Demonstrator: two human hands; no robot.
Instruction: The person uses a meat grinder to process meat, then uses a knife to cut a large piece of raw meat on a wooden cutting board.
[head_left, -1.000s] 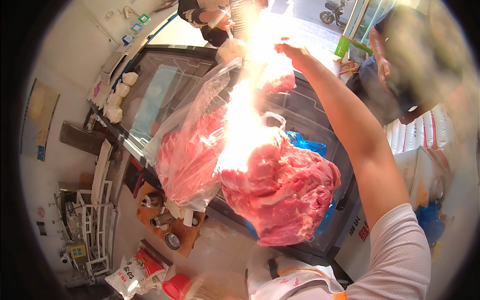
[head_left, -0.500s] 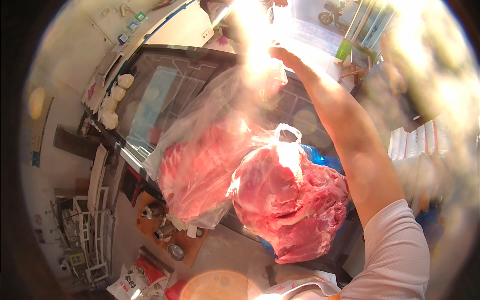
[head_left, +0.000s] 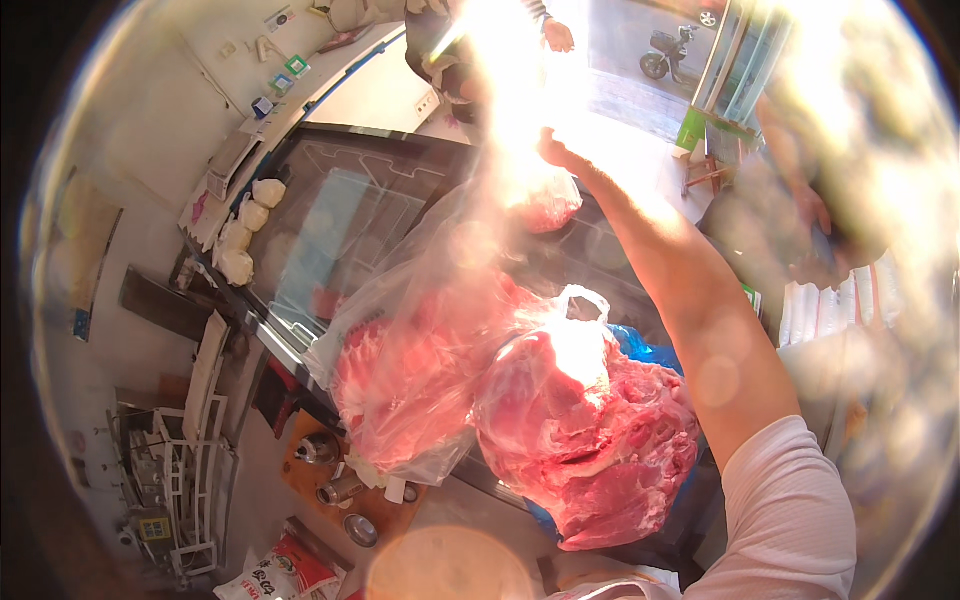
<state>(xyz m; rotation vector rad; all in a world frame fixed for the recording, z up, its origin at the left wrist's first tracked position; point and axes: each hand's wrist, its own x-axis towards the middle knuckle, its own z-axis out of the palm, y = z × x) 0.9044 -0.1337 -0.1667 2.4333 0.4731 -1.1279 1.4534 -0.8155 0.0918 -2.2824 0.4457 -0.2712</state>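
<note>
Dark glass surface [head_left: 415, 178], under the meat. Largest on it: bare pink cut [head_left: 600, 450], at near edge. Against its left side: meat in clear bag [head_left: 405, 390]. Blue bag [head_left: 645, 346] showing from beneath bare pink cut. Farther off: small bagged piece [head_left: 552, 208], just below right hand [head_left: 554, 150]. Heavy glare there; cannot tell whether closed or gripping. Left hand out of view, state unknown.

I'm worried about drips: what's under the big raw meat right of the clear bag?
Blue plastic shows at its edges, over the glass-topped freezer. The meat hides what lies under its middle.
</note>
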